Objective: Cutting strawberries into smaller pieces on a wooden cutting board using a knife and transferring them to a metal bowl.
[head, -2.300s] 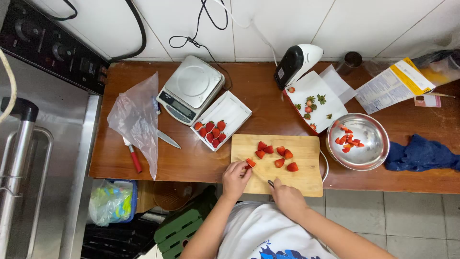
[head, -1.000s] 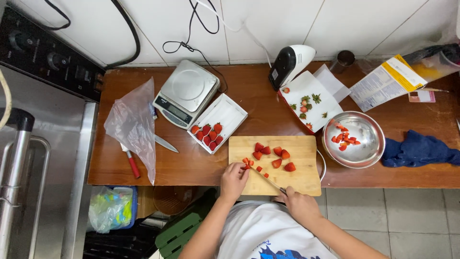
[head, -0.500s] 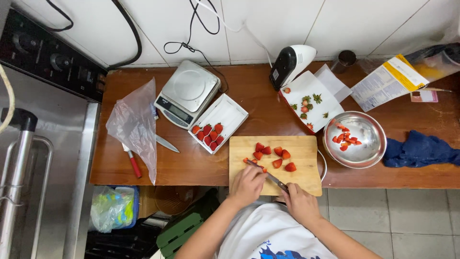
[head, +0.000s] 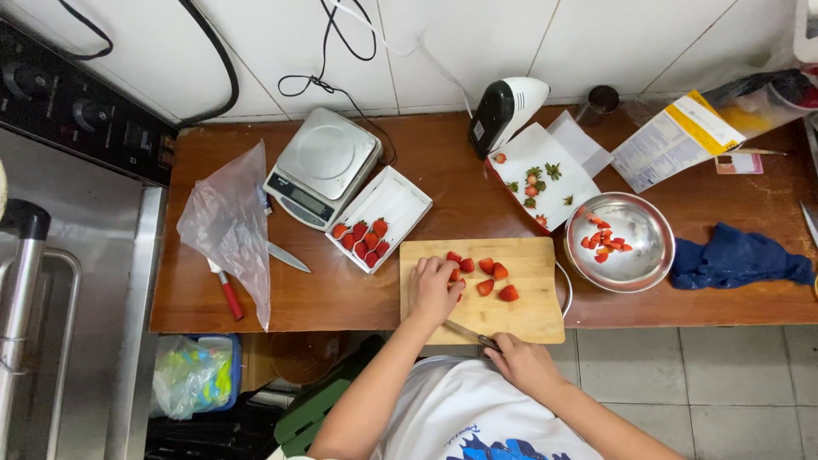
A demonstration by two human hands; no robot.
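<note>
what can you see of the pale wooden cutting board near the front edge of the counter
The pale wooden cutting board is rectangular, light and smooth-looking, lying flat on the brown wooden counter with its front edge at the counter's edge. Several red cut strawberry pieces lie on its upper middle. The left hand rests on its left part over some pieces; the right hand holds a knife whose blade lies across the front. A round steel bowl sits just right of it.

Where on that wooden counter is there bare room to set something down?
Bare wood lies between the plastic bag and the cutting board, below the white tray. Another strip runs under the blue cloth. Around the metal bowl and papers it is crowded.
</note>
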